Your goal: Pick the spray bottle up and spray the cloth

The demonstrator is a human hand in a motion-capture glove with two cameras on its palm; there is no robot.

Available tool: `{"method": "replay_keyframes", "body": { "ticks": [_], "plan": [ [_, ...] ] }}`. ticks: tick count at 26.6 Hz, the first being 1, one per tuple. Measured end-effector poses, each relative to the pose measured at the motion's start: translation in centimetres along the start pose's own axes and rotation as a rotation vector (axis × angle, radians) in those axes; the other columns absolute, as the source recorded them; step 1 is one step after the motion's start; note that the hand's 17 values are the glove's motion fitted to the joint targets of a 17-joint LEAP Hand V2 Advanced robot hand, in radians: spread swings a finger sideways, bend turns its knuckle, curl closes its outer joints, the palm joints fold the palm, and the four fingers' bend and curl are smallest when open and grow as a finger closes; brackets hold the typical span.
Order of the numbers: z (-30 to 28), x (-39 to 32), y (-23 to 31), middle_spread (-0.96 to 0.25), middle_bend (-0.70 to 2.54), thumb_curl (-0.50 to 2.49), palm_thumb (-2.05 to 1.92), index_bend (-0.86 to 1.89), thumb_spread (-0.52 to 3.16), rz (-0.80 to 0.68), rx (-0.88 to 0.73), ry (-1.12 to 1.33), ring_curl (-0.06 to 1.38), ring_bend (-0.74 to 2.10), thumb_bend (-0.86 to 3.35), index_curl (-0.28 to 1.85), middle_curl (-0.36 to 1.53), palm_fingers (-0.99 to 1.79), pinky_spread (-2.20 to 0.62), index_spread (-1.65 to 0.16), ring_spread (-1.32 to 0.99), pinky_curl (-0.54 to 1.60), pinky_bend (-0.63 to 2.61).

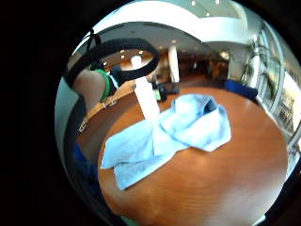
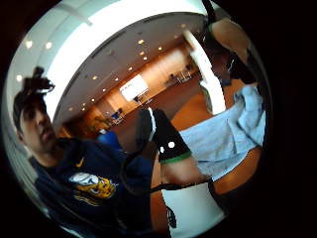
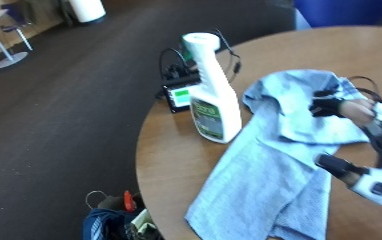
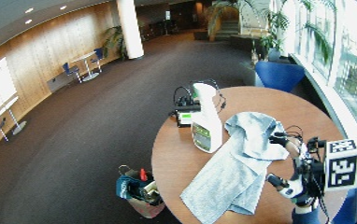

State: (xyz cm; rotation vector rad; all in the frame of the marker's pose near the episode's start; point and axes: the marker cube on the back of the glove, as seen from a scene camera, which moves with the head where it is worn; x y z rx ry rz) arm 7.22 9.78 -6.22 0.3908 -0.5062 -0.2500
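You're basically at step 1: the spray bottle [image 3: 212, 97] stands untouched on the worktop [image 3: 178, 160] left of the cloth [image 3: 271, 170], your right hand [image 3: 351, 135] hovers with fingers spread, holding nothing.
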Motion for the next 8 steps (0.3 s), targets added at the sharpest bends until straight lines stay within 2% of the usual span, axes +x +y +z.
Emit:
{"method": "replay_keyframes", "body": {
  "ticks": [5,8],
  "plan": [
    [4.4,-0.7,-6.4,-0.06,0.43,0.38,0.46,0.08,1.07,-0.099,-0.214,0.024,0.37,0.55,-0.01,0.23,0.4,0.95,0.06,-0.35,-0.14,0.33,0.33],
    [5.7,-0.9,-7.9,-0.06,0.42,0.37,0.46,0.07,1.09,-0.1,-0.273,0.041,0.37,0.54,-0.02,0.22,0.4,0.96,0.04,-0.34,-0.14,0.34,0.33]
  ]
}}
